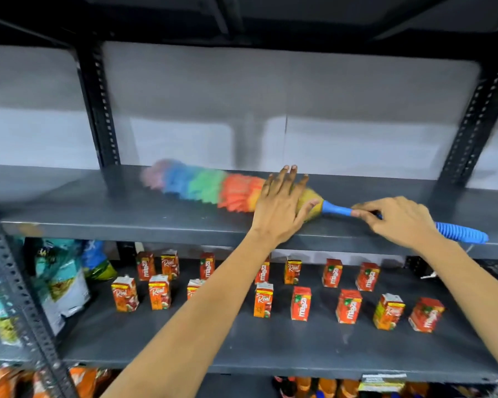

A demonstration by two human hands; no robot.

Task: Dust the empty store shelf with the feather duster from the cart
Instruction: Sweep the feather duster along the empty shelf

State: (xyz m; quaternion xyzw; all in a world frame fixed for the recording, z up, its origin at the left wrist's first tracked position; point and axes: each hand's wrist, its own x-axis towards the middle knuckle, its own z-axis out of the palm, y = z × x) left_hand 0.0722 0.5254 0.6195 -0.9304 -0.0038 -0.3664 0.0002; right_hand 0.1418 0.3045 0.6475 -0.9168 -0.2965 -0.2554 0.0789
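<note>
- The dark grey metal shelf point(98, 208) lies bare left of the rainbow-coloured feather duster with the blue ribbed plastic handle point(202, 188), giving open room there.
- The duster lies across the middle of the shelf; the left hand point(282, 208) rests flat on its near end and the right hand point(397, 219) pinches the handle.
- Two perforated black steel uprights point(98, 110) bound the bay at left and right.
- On the shelf below, small red juice cartons point(301, 303) stand in spaced rows, with narrow gaps between them.
</note>
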